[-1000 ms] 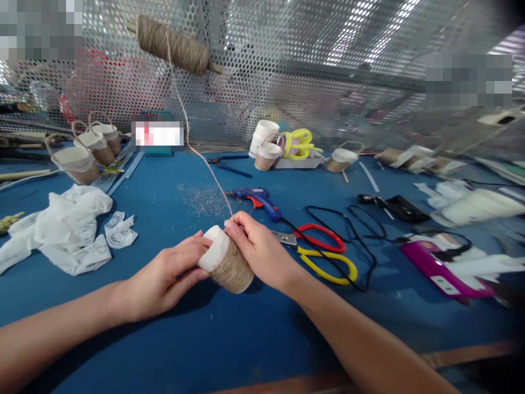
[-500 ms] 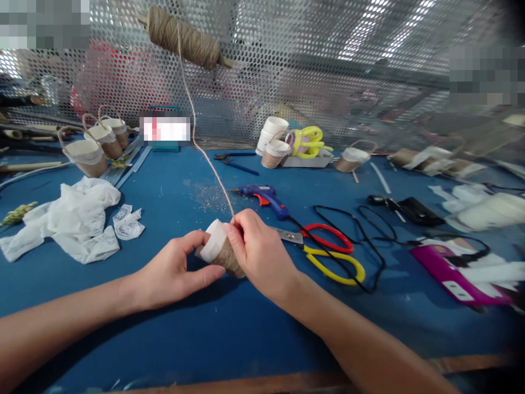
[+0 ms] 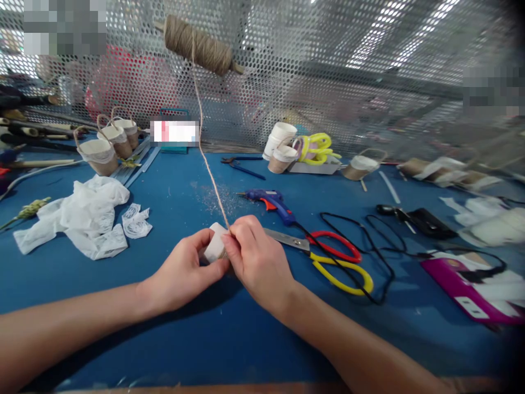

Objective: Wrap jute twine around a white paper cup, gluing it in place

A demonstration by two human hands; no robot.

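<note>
A small white paper cup [image 3: 215, 244], tilted over the table, is held between the thumb and fingers of my left hand [image 3: 184, 271]. Its lower part, wrapped in brown twine, is mostly hidden behind my hands. Against the cup's side, my right hand [image 3: 258, 260] pinches the twine [image 3: 213, 186]. That strand runs up from my fingers to a spool of brown twine [image 3: 199, 46] hanging before the mesh. Just right of my right hand lie scissors [image 3: 328, 254] with one red and one yellow handle. A blue hot glue gun [image 3: 270, 202] rests beyond them.
White lace [image 3: 90, 213] lies in a heap at left. Behind it stand several small handled baskets [image 3: 100, 158]. Pliers [image 3: 244, 164] lie near the mesh. A black cord [image 3: 388, 273] loops across the right side towards a magenta box [image 3: 455, 282].
The scene has shifted slightly right in view. The cup has turned within my hands, showing less of its twine-wrapped side. My right hand still pinches the strand.
</note>
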